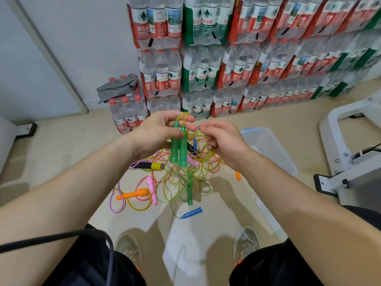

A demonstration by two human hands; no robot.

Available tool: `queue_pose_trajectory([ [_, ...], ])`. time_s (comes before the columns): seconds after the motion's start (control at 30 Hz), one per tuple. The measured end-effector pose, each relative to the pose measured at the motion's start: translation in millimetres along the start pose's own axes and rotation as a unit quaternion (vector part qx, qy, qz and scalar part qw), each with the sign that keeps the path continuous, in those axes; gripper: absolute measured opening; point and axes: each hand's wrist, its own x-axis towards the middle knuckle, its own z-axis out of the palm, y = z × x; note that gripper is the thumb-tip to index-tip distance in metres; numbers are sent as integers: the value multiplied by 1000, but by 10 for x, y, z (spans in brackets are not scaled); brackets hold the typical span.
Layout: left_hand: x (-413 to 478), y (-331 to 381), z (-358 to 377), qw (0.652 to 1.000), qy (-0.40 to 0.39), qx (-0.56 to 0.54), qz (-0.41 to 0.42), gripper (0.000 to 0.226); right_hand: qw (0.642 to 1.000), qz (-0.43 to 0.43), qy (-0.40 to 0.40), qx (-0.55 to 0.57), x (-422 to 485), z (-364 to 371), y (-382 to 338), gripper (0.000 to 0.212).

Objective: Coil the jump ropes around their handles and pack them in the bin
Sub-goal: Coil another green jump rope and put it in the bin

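My left hand (159,131) grips two green jump-rope handles (179,150) side by side, their wide ends pointing down. Their yellow-green rope (201,136) loops over my left fingers and runs across to my right hand (222,141), whose curled fingers pinch it. Below on the floor lies a tangle of ropes (185,176) with an orange handle (134,194), a pink handle (152,187), a blue handle (191,212), a black-and-yellow handle (149,166) and another green handle (189,190). The clear plastic bin (274,149) stands on the floor to the right of my right hand.
Shrink-wrapped packs of water bottles (226,58) are stacked along the far wall, with a grey cloth (117,87) on a low pack. A grey metal frame (350,157) stands at right. The bin's lid (268,215) lies near my right foot. A black cable (61,237) crosses my left thigh.
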Motion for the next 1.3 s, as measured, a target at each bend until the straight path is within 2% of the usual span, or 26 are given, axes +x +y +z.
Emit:
queue_pose_trajectory([
  [0.13,-2,30,18,1000,-19,-7,3,48,999,-21,27,-21,51,-77,10,5],
  [0.37,-16,37,48,996,-83,-5,-7,45,997,25,-46,50,12,-67,-120,31],
  [0.63,-70,68,-13,989,-147,-3,-16,41,986,43,-146,-62,-36,-152,-213,16],
  [0.7,-75,73,-6,990,-139,-13,-18,41,985,37,-157,-65,-55,-160,-221,12],
  [0.83,-60,56,40,992,-102,-57,-48,56,984,13,-155,-86,-54,-132,-198,12],
  [0.9,-50,46,81,994,-80,-57,-50,46,985,-2,-134,-111,-34,-104,-164,12],
  [0.97,-34,46,138,995,-48,-65,-54,25,984,-22,-105,-143,-13,-80,-126,14],
  [1.17,26,-1,224,992,16,-111,-65,20,982,-21,-105,-154,-44,-1,-104,20],
  [1.23,44,-22,231,993,30,-94,-71,27,982,-15,-108,-151,-54,12,-104,20],
  [1.3,66,-59,242,996,46,-57,-61,22,983,-12,-110,-149,-61,20,-101,20],
])
